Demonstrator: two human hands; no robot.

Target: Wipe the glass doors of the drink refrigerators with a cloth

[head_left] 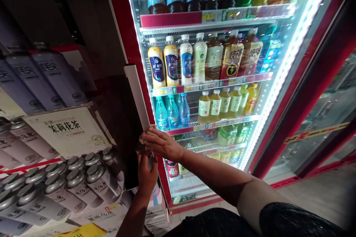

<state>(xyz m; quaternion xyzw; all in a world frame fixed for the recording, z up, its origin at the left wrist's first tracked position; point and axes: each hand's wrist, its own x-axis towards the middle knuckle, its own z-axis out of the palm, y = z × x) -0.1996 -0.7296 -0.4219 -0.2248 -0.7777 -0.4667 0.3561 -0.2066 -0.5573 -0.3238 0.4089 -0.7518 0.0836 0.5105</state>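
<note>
My right hand (162,143) reaches across to the lower end of the long white handle (138,98) on the red frame of a lit drinks fridge. Its fingers lie close together and curl over at the tips. My left hand (147,172) is just below, fingers pointing up and bent, with the fingertips near those of my right hand. Something small, partly dark and partly pale, shows between the hands, mostly covered by the fingers. Behind the glass, blue bottles (172,113) stand on a shelf close to my right hand.
Silvery-capped tea cans (101,181) crowd the left, under a cream carton (66,129) and purple cans (54,77). The fridge shelves hold several rows of bottles, including a yellow one (157,63). Another red-framed fridge (314,133) stands to the right. Tiled floor (294,196) shows below.
</note>
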